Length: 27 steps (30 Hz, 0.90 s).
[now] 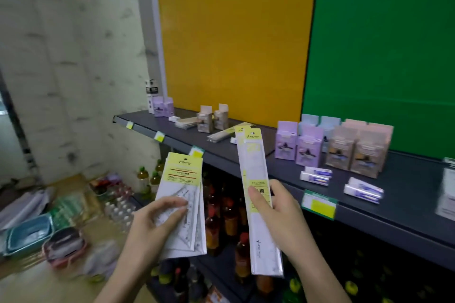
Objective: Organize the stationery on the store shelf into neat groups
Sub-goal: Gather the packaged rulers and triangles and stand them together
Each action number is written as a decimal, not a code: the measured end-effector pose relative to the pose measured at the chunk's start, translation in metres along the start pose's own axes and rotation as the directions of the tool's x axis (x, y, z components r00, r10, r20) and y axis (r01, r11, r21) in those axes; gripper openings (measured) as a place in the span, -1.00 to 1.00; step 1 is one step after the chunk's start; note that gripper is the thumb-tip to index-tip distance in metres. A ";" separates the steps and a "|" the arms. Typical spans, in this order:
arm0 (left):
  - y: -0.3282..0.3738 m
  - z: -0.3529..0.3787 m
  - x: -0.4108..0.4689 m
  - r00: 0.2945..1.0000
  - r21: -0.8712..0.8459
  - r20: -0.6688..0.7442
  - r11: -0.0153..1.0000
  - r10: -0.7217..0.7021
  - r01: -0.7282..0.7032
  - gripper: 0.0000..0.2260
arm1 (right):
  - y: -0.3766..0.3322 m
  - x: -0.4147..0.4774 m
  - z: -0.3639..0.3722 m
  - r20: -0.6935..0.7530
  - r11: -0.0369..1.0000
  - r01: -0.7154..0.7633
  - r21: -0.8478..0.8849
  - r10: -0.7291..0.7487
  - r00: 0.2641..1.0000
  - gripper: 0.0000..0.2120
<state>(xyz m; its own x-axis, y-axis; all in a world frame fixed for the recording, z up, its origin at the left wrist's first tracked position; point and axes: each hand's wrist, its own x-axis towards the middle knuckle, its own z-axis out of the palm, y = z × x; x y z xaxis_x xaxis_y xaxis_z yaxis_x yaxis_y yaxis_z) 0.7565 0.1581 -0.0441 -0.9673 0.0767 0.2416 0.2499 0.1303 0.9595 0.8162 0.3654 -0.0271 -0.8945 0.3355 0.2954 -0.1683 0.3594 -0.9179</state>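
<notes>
Nearest, the left hand (pixel 152 224) is gripping a fanned stack of set-square packets (pixel 184 194) by their lower half. Its thumb is lying across the front and its fingers are curling behind, so the yellow header cards are standing above the hand. Just to the right, the right hand (pixel 283 214) is grasping long ruler packets (pixel 253 162) around the middle, with the thumb pressing on the front. These packets are tilting slightly left, with their tops rising in front of the shelf edge and their lower ends hanging below the hand. The two bundles are sitting near each other without touching.

Behind and below them, red-capped bottles (pixel 229 216) are standing on a lower level. Beyond the hands, the dark grey shelf (pixel 406 209) is running from far left to near right. A green price tag (pixel 318 204) is sitting on its front lip just right of the right hand. White tubes (pixel 316 176) are lying in two small groups near the shelf's front. Behind them, purple boxes (pixel 298 145), beige boxes (pixel 354 152) and pale blue boxes (pixel 320 122) are standing in rows. Farther left, flat packets (pixel 221 134) are lying on the shelf, with small brown boxes (pixel 211 119) beyond them. A yellow panel (pixel 234 44) and a green panel (pixel 381 56) are backing the shelf.
</notes>
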 end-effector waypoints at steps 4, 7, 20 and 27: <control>-0.004 -0.015 0.039 0.997 0.036 0.003 0.996 0.083 -0.083 -0.94 | -0.005 0.037 0.052 0.044 1.000 0.000 0.001 0.000 0.999 -0.87; -0.006 -0.020 0.075 0.989 0.042 0.024 0.988 0.145 -0.145 -0.94 | -0.007 0.067 0.085 0.032 1.000 0.015 0.006 -0.016 0.999 -0.89; -0.024 -0.011 0.253 0.967 -0.149 0.133 0.969 0.216 -0.196 -0.87 | -0.005 0.219 0.177 -0.218 0.996 0.083 0.024 -0.076 0.973 -0.87; -0.041 -0.022 0.326 0.974 -0.207 0.173 0.972 0.144 -0.107 -0.79 | -0.004 0.269 0.198 -0.300 0.994 0.062 -0.092 -0.087 0.950 -0.88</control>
<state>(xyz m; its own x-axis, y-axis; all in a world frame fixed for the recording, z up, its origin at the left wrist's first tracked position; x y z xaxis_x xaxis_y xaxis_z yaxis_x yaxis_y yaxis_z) 0.4298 0.1560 -0.0016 -0.8992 0.2644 0.3487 0.3381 -0.0864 0.9372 0.4945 0.2816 0.0033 -0.7106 0.5492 0.4398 -0.1843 0.4581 -0.8696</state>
